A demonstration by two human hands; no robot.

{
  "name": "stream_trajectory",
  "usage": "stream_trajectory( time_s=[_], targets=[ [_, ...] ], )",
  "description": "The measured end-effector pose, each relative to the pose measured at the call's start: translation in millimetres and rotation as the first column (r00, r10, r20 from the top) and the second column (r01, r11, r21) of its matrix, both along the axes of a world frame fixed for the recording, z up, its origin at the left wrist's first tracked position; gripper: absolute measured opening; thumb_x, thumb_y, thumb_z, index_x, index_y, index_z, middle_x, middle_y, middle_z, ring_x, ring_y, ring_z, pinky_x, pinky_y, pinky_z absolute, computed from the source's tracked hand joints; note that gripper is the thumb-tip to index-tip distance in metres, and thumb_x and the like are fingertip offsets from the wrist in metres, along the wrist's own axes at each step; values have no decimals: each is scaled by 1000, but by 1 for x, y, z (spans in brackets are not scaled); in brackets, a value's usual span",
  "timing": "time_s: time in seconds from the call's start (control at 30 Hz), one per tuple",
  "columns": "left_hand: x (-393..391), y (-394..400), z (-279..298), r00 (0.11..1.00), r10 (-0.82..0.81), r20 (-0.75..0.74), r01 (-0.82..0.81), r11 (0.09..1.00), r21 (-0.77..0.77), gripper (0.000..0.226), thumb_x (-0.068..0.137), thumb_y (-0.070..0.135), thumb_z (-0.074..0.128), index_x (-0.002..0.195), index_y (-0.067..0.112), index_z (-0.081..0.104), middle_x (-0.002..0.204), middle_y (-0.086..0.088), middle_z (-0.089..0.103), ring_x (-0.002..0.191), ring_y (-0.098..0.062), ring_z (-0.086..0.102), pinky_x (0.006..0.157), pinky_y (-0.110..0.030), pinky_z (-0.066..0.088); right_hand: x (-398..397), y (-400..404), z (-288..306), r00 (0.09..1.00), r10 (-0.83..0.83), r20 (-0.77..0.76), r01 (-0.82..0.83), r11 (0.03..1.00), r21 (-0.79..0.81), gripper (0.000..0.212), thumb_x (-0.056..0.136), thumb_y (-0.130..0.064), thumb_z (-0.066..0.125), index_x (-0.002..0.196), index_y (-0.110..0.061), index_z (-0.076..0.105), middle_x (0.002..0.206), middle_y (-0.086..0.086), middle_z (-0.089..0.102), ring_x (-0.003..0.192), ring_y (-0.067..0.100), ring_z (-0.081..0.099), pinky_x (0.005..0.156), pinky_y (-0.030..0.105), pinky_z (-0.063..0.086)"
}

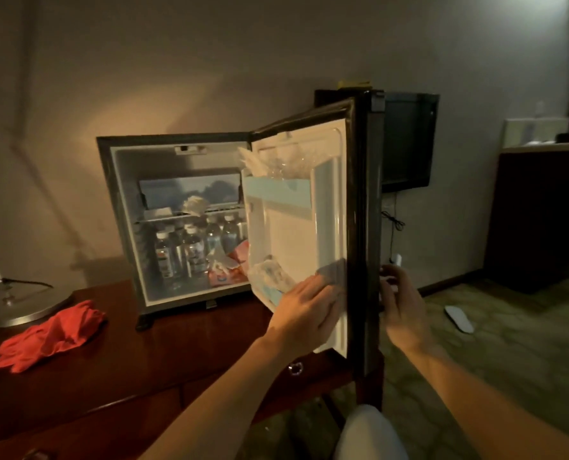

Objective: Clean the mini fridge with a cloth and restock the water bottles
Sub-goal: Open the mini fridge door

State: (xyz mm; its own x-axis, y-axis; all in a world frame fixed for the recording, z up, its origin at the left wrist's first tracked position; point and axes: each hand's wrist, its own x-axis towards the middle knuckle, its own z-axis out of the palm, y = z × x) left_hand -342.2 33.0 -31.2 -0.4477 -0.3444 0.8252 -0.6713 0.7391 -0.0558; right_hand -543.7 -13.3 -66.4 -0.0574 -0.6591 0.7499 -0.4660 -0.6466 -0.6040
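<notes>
1. The mini fridge (127, 180) stands on a dark wooden table (150, 360), far from the camera, with its door (296, 234) swung wide open toward the near right.
2. The left hand (304, 310) lies flat against the lower inner face of the door, fingers straight, pressing a grey cloth (331, 272) onto the liner (the cloth shows just beyond the fingertips).
3. The right hand (401, 303) is at the outer side of the door edge, level with the left hand. Its fingers are curled toward the edge; whether they actually grip the door cannot be told.
4. Water bottles (190, 250) stand upright in a group on the fridge floor, below the wire shelf (183, 215).
5. The upper and lower door pockets hold clear plastic wrapping (269, 277).
6. A red packet (236, 263) lies on the fridge floor, just right of the bottles.
7. Red rubber gloves (49, 336) lie on the table, well left of the fridge.
8. A wall-mounted television (407, 141) hangs behind the door, at the far right.
9. A white slipper (459, 318) lies on the carpet, right of the right hand.
</notes>
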Motion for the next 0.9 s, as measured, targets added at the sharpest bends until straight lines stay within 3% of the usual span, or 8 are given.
stream_trajectory(
  time_s=[0.1,0.2,0.3,0.47,0.57,0.67,0.8,0.9],
  targets=[
    [-12,-13,-5,999,-41,31,37,992,117,22,91,14,59,111,6,64,121,-7,57,106,-21,58,84,-35,52,-13,-2,2,998,-16,-55,15,1000,-5,37,95,-52,41,126,-31,42,106,-4,62,87,4,65,69,19,54],
    [-22,-21,-5,988,-115,106,86,966,242,36,91,20,61,127,14,57,145,-3,42,131,-17,46,104,-28,45,-21,-10,0,994,-86,-73,82,995,-59,43,95,-25,53,136,-21,38,122,4,56,103,15,62,79,27,54],
    [-34,-29,-3,974,-119,193,52,946,320,52,92,24,62,141,19,46,157,-1,27,141,-16,33,110,-9,23,-32,-22,-12,965,-226,-130,206,967,-151,57,88,-2,62,140,-7,39,135,15,46,121,28,53,94,41,53],
    [-53,-51,-7,958,-73,276,-56,899,433,65,92,32,61,150,28,33,164,12,2,147,-15,20,113,-32,32,-42,-35,-23,899,-327,-290,312,945,-99,75,82,-8,70,147,-5,32,148,16,37,135,33,41,102,49,47],
    [-57,-67,-15,937,-39,347,-104,918,383,64,92,34,59,150,27,32,163,16,-8,149,-12,10,116,-31,23,-42,-42,-27,867,-361,-345,349,932,-97,82,80,-14,74,149,-3,29,151,18,34,137,34,38,105,46,45],
    [-56,-84,-28,912,-13,409,-153,917,369,74,93,37,57,155,30,17,161,17,-17,150,-7,-9,122,-38,10,-36,-43,-32,787,-412,-459,393,908,-141,90,76,-24,77,150,-4,30,154,21,27,140,35,33,106,38,38],
    [-56,-108,-36,861,22,509,-225,913,340,78,93,41,54,155,33,7,159,16,-25,148,-7,-16,123,-42,0,-25,-47,-42,654,-394,-646,401,904,-147,98,73,-29,77,149,4,26,156,25,22,146,40,18,113,48,33],
    [-60,-122,-32,842,11,539,-236,906,352,82,94,38,55,155,33,0,160,15,-23,148,-6,-15,121,-38,-4,-26,-59,-45,655,-382,-652,395,909,-135,90,79,-21,74,148,9,24,153,27,29,143,35,31,113,41,35]
  ],
)
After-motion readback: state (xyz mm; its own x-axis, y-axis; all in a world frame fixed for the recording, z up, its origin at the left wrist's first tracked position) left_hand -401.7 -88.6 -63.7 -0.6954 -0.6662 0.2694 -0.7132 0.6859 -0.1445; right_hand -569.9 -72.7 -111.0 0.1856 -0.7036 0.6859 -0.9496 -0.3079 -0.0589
